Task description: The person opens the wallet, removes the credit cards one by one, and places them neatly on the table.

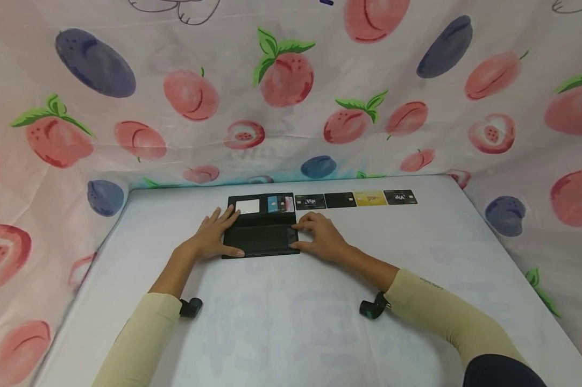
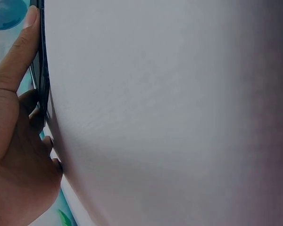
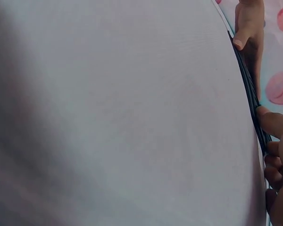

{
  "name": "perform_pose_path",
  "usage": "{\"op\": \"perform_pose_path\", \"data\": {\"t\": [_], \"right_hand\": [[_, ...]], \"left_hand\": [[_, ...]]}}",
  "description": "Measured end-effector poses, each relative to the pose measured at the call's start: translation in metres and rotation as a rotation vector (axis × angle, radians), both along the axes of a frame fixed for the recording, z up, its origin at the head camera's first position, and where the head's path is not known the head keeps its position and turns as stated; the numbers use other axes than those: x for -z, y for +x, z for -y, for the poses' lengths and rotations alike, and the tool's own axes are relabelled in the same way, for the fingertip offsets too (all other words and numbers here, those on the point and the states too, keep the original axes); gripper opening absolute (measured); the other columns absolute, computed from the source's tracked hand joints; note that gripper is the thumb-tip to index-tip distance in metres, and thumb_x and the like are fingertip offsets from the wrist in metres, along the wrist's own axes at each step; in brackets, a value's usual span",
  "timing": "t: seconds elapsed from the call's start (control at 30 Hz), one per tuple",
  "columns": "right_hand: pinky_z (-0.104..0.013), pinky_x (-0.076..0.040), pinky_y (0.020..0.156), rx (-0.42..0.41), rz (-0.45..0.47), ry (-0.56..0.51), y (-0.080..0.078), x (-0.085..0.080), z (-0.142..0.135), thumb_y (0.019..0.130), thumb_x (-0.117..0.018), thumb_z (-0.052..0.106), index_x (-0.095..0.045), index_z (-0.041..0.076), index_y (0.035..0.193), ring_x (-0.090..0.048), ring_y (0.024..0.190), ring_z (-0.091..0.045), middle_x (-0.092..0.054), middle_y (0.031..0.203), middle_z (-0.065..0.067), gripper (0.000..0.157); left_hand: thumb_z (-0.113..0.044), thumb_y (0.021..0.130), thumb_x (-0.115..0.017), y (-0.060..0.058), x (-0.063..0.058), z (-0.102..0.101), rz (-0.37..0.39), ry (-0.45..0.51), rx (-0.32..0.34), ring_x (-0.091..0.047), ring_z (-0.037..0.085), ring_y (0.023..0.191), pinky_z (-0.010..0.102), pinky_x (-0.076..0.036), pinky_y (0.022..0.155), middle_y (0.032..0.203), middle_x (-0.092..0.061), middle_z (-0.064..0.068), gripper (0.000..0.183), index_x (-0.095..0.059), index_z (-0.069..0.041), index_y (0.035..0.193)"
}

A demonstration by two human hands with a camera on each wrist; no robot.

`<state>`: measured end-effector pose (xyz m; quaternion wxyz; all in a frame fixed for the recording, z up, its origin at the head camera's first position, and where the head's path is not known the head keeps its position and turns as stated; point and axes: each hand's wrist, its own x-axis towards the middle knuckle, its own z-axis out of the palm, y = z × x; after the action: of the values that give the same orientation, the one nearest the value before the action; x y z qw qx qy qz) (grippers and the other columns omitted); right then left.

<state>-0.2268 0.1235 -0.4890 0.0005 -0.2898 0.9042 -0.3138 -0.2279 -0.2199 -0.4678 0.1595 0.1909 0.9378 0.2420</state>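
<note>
A black wallet [image 1: 259, 236] lies unfolded on the white table, its upper and lower panels both showing. White paper [image 1: 248, 206] shows at the upper left panel, and a few cards [image 1: 272, 203], one blue, sit in the upper right. My left hand [image 1: 212, 234] rests on the wallet's left edge with fingers spread, the thumb on the lower corner. At the lower panel's right edge, my right hand [image 1: 324, 237] pinches a small dark card [image 1: 291, 235] between thumb and index finger; most of it is hidden. In both wrist views the wallet is edge-on.
To the wallet's right, several cards lie in a row near the table's back edge: a black Vip card [image 1: 310, 202], a black card [image 1: 340, 200], a gold card [image 1: 370, 198] and another black one [image 1: 400, 197]. A fruit-print cloth [image 1: 291, 140] hangs behind the table [image 1: 320, 322].
</note>
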Motion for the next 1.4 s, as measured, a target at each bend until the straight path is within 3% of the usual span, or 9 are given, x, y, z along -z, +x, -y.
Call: {"op": "perform_pose_path", "data": {"t": [0.23,0.67,0.97,1.1,1.4], "right_hand": [[-0.037,-0.052,0.089,-0.046,0.025,0.005,-0.002,0.0,-0.002,0.092,-0.085,0.035,-0.074,0.006,0.131,-0.056,0.108,-0.019,-0.06,0.122,-0.004,0.05],[-0.042,-0.051,0.096,-0.062,0.014,0.014,-0.004,0.001,-0.017,0.093,-0.084,0.031,-0.073,0.006,0.132,-0.056,0.113,-0.022,-0.059,0.124,-0.007,0.048],[-0.047,-0.048,0.107,-0.029,0.034,0.012,-0.003,0.001,-0.026,0.09,-0.087,0.035,-0.072,0.008,0.134,-0.052,0.126,-0.027,-0.059,0.131,-0.008,0.054],[-0.047,-0.047,0.105,-0.058,0.023,0.036,-0.004,0.0,-0.022,0.091,-0.086,0.036,-0.068,0.009,0.14,-0.05,0.125,-0.027,-0.058,0.134,-0.009,0.058],[-0.045,-0.046,0.103,-0.092,0.031,0.078,-0.009,0.001,-0.019,0.094,-0.084,0.032,-0.069,0.01,0.139,-0.048,0.122,-0.027,-0.057,0.131,-0.009,0.053]], "left_hand": [[-0.049,0.082,-0.089,-0.001,0.003,0.0,-0.002,0.001,0.001,0.007,0.047,0.158,0.063,0.005,0.125,0.176,-0.002,0.018,0.119,-0.019,-0.008,0.169],[-0.049,0.082,-0.089,-0.001,0.002,0.001,-0.004,0.003,0.001,0.006,0.047,0.158,0.063,0.005,0.125,0.175,-0.003,0.018,0.118,-0.02,-0.007,0.168],[-0.049,0.082,-0.089,0.0,0.001,0.002,-0.009,0.002,-0.004,0.007,0.047,0.158,0.063,0.005,0.125,0.176,-0.003,0.017,0.118,-0.02,-0.008,0.168],[-0.048,0.082,-0.09,0.0,0.001,0.001,-0.005,0.003,-0.006,0.007,0.047,0.158,0.063,0.005,0.125,0.175,-0.003,0.018,0.118,-0.021,-0.008,0.168],[-0.047,0.082,-0.09,-0.001,0.001,0.001,-0.002,0.013,-0.003,0.006,0.048,0.158,0.063,0.005,0.124,0.175,-0.004,0.019,0.118,-0.021,-0.006,0.168]]}}
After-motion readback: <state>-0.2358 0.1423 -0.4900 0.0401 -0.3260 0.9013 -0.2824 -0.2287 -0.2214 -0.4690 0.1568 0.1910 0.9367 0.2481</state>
